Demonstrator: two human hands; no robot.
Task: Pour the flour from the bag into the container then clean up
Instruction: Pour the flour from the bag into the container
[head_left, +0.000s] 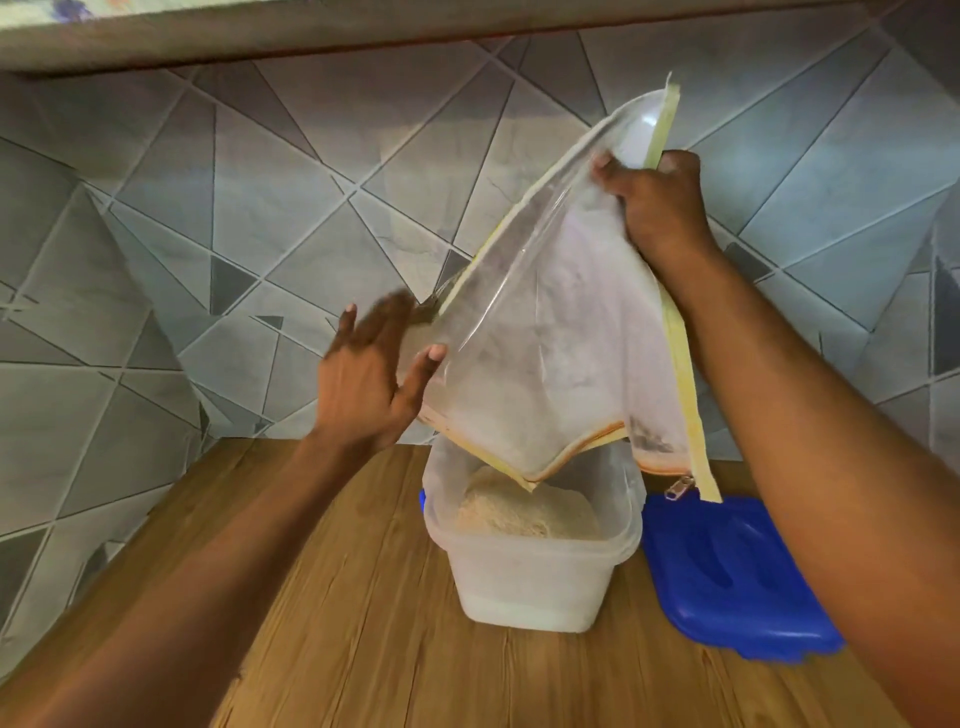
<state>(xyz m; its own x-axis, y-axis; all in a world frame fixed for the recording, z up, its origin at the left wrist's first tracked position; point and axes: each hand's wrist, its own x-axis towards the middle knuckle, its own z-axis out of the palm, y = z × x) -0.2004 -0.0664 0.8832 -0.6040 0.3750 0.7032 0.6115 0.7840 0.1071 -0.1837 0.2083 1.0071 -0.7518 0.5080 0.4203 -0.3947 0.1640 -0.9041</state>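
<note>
A clear plastic zip bag (550, 332) with yellow edges hangs upside down, its open mouth dipping into a translucent container (524, 577). A pile of flour (524, 512) lies inside the container. My right hand (660, 202) grips the bag's raised bottom corner. My left hand (369, 374) is at the bag's left side with fingers straight and blurred, touching the plastic. A dusting of flour clings to the inside of the bag.
The container's blue lid (727, 577) lies on the wooden counter (363, 623) right of the container. A grey tiled wall (208, 208) runs behind, with a shelf edge (363, 47) overhead.
</note>
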